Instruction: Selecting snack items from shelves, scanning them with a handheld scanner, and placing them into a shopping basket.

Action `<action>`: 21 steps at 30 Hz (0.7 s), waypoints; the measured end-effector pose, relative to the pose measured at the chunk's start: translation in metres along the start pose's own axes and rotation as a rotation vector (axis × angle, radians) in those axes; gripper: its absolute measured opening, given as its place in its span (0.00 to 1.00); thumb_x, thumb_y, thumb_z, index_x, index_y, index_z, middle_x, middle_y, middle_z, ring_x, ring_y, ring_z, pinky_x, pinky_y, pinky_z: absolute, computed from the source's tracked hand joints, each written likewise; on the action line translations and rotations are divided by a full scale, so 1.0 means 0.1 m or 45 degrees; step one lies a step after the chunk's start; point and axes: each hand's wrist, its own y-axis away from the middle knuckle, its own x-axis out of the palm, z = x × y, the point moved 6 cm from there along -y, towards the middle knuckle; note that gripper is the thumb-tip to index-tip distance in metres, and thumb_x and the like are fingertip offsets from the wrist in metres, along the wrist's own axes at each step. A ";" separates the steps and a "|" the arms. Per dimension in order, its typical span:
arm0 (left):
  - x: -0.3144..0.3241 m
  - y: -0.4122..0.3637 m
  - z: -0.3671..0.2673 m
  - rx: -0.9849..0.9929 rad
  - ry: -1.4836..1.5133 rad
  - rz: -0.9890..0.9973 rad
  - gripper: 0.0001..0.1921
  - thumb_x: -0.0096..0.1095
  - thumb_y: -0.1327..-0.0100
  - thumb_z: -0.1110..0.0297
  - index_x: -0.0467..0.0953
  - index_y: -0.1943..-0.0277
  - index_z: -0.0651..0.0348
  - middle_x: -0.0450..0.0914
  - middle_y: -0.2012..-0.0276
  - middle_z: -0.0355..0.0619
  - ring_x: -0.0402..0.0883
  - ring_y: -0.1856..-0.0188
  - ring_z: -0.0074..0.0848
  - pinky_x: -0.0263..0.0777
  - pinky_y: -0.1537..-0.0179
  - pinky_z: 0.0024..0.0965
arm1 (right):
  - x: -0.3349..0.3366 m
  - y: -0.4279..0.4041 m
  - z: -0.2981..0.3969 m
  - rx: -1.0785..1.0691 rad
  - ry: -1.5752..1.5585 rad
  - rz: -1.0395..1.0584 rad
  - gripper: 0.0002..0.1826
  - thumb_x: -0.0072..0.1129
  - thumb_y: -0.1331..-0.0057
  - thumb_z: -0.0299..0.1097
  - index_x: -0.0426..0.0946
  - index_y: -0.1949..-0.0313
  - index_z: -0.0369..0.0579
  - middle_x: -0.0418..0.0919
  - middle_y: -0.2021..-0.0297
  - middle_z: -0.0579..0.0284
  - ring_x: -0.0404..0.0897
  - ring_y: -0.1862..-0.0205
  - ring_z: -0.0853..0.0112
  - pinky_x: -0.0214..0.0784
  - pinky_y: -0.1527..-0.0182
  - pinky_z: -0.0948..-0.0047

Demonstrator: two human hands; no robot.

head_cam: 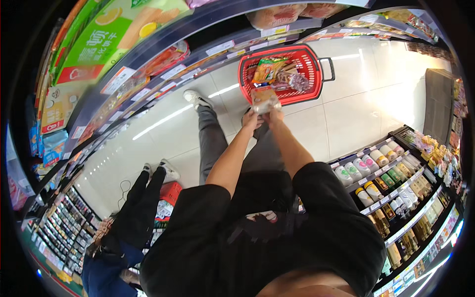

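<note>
Both my arms reach down and forward, and the hands are close together at the near rim of a red plastic shopping basket (317, 80) on the floor. My left hand (252, 121) and my right hand (274, 115) grip the near end of a packaged item (264, 98), brown with a pale, shiny end. Its far end overlaps the basket's near left corner. Inside the basket are an orange and green food bag (271, 69) and a clear-wrapped pack of purplish items (297, 81). The basket's dark handle (330, 69) sticks out to the right.
Store shelves with packaged food, including a large green biscuit package (100, 41), curve along the left and top. On the right, a shelf unit (378, 170) carries bottles. Another person (130, 208) stands at the lower left near a red basket (170, 192). Pale floor tiles (356, 111) lie between.
</note>
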 end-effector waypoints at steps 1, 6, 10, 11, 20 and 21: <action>-0.01 0.05 0.02 -0.015 -0.005 -0.008 0.23 0.49 0.35 0.55 0.64 0.42 0.58 0.76 0.53 0.50 0.78 0.54 0.34 0.71 0.53 0.37 | 0.00 -0.02 0.00 0.045 -0.062 0.007 0.14 0.52 0.38 0.33 0.70 0.56 0.37 0.77 0.64 0.51 0.80 0.67 0.67 0.75 0.73 0.70; -0.22 0.37 -0.19 0.267 -0.421 -0.012 0.15 0.52 0.38 0.61 0.74 0.56 0.64 0.80 0.66 0.49 0.81 0.65 0.30 0.73 0.64 0.31 | 0.18 0.43 0.16 -0.219 0.494 0.216 0.10 0.48 0.38 0.32 0.73 0.70 0.38 0.78 0.76 0.52 0.78 0.77 0.71 0.70 0.77 0.75; -0.61 0.91 -0.29 0.560 -0.778 -0.060 0.12 0.54 0.41 0.64 0.77 0.64 0.65 0.81 0.74 0.47 0.82 0.71 0.27 0.73 0.68 0.30 | 0.19 0.98 0.12 -0.427 1.251 0.581 0.11 0.50 0.40 0.34 0.74 0.73 0.38 0.78 0.79 0.53 0.77 0.80 0.71 0.69 0.76 0.74; -0.70 1.05 -0.32 0.603 -0.911 -0.080 0.11 0.54 0.41 0.65 0.77 0.64 0.65 0.81 0.73 0.47 0.82 0.71 0.28 0.73 0.68 0.31 | 0.11 1.04 0.09 -0.495 1.402 0.634 0.12 0.52 0.41 0.36 0.74 0.72 0.38 0.78 0.79 0.54 0.77 0.80 0.70 0.69 0.75 0.72; -2.58 2.02 0.44 0.220 -0.148 -0.481 0.14 0.52 0.39 0.62 0.74 0.56 0.62 0.80 0.72 0.47 0.80 0.71 0.28 0.73 0.71 0.30 | -0.13 1.13 0.41 -0.592 1.382 0.376 0.12 0.52 0.42 0.35 0.74 0.69 0.37 0.79 0.77 0.51 0.80 0.77 0.67 0.71 0.76 0.71; -2.79 2.12 0.54 0.173 -0.077 -0.537 0.15 0.51 0.38 0.62 0.74 0.53 0.61 0.80 0.71 0.48 0.80 0.70 0.29 0.73 0.70 0.31 | -0.08 1.17 0.42 -0.459 1.167 0.277 0.11 0.51 0.41 0.35 0.74 0.69 0.37 0.78 0.77 0.51 0.80 0.77 0.67 0.70 0.79 0.72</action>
